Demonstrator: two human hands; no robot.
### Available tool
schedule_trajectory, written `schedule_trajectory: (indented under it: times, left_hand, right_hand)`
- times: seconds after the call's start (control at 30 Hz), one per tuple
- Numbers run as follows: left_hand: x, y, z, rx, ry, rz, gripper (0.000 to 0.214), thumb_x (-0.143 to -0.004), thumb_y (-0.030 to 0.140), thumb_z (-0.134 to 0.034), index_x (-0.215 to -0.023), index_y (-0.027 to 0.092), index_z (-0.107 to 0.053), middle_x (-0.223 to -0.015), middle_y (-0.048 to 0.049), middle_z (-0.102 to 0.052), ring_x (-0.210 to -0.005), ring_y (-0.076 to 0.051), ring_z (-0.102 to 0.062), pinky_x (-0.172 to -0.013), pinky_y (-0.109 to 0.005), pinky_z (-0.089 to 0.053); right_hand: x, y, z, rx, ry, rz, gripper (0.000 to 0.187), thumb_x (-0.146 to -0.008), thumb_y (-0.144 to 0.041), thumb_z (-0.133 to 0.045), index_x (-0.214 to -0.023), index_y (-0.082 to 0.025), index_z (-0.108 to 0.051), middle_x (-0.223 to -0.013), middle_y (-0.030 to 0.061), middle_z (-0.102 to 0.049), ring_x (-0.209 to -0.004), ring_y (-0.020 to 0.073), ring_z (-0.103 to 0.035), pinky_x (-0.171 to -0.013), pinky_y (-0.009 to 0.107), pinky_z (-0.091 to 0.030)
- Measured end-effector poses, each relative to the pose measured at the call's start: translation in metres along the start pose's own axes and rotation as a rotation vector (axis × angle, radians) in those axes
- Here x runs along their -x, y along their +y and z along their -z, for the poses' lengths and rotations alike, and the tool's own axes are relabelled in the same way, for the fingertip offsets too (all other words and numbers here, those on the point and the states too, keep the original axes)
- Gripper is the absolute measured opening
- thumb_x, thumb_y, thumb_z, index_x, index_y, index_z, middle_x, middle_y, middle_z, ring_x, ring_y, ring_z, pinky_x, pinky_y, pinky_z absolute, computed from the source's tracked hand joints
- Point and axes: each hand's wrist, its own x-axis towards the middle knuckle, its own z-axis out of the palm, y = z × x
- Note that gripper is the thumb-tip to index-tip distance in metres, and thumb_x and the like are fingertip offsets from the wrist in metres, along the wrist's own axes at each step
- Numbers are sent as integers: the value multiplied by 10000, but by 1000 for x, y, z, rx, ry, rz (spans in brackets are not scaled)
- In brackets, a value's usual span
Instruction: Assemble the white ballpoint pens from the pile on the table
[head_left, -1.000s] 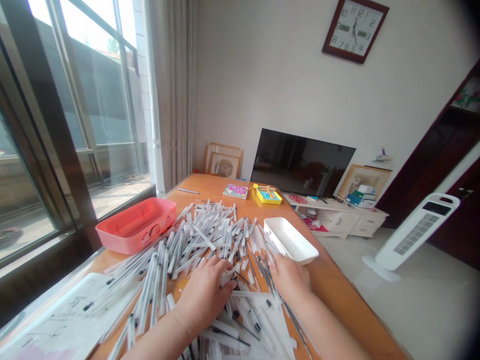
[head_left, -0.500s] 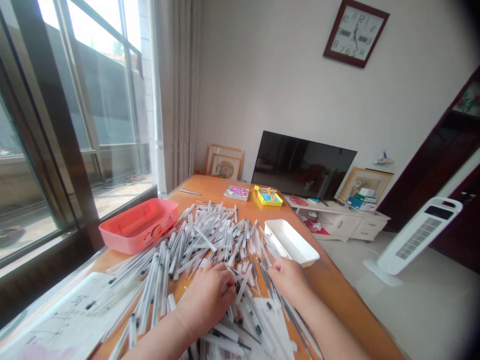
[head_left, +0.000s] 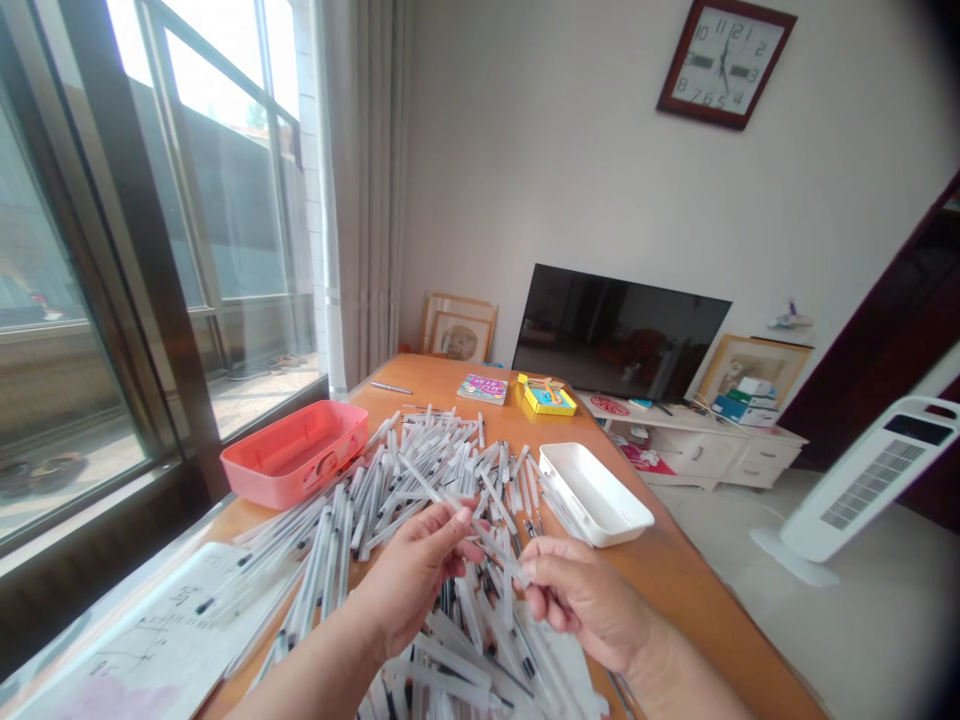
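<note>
A translucent white pen barrel (head_left: 498, 552) slants between my two hands above a heap of similar pens. My left hand (head_left: 427, 560) pinches it with thumb and fingertips. At its lower right end my right hand (head_left: 581, 595) is closed on it, fingers curled; whether that end is a cap or the barrel itself I cannot tell. Below and around both hands lies the pile of pen parts (head_left: 420, 470), clear tubes, some with black tips, and thin dark refills (head_left: 534, 525). The white tray (head_left: 600, 495) stands just beyond my right hand.
On the left stands a red plastic basket (head_left: 292, 455). Papers with writing (head_left: 157, 630) lie at the near left of the wooden table (head_left: 637, 570). Farther back are a silver pen (head_left: 391, 388), a small book (head_left: 484, 389) and a yellow box (head_left: 549, 397).
Both hands have risen from the pile and come closer together, now with a pen barrel between them. The view has shifted slightly left.
</note>
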Motion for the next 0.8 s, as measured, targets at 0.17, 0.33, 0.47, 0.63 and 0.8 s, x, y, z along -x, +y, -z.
schedule_trajectory:
  times: [0.17,0.33,0.47,0.63,0.8]
  left_hand:
    - [3,4,-2,220,-46,35,276,-852,408,-694,-1012,184,-683,-1031,-93,-707,-743,-117,-640,-695,-230,-463]
    - [3,3,-4,167,39,3,303,-812,447,-726,-927,170,-689,-922,-74,-723,-706,-120,-629,-690,-243,-464]
    - [4,2,-10,96,114,-38,335,-828,486,-692,-830,151,-666,-837,-58,-702,-673,-115,-610,-673,-245,-458]
    - [-4,7,3,90,264,-100,359,-801,499,-713,-789,152,-619,-732,-23,-658,-629,-104,-590,-623,-222,-438]
    - [-8,18,20,119,377,-188,376,-757,493,-753,-748,165,-570,-673,13,-598,-612,-95,-555,-582,-203,-409]
  right_hand:
    - [3,3,-15,-43,-106,-23,359,-893,-489,-532,-928,-144,-627,-638,30,-675,-402,65,-458,-395,183,-179]
    - [3,6,-23,155,-59,104,451,-951,-574,-463,-942,-155,-629,-559,-40,-571,-404,56,-338,-423,190,-196]
    - [4,5,-27,571,59,284,418,-1000,-522,-386,-823,-200,-584,-556,-41,-545,-495,105,-455,-515,218,-326]
    - [9,6,-30,1101,295,495,291,-993,-377,-420,-801,-225,-578,-736,31,-662,-667,180,-593,-594,277,-340]
    - [9,9,-28,1159,329,472,220,-970,-321,-455,-916,-243,-653,-802,49,-705,-744,216,-652,-640,286,-386]
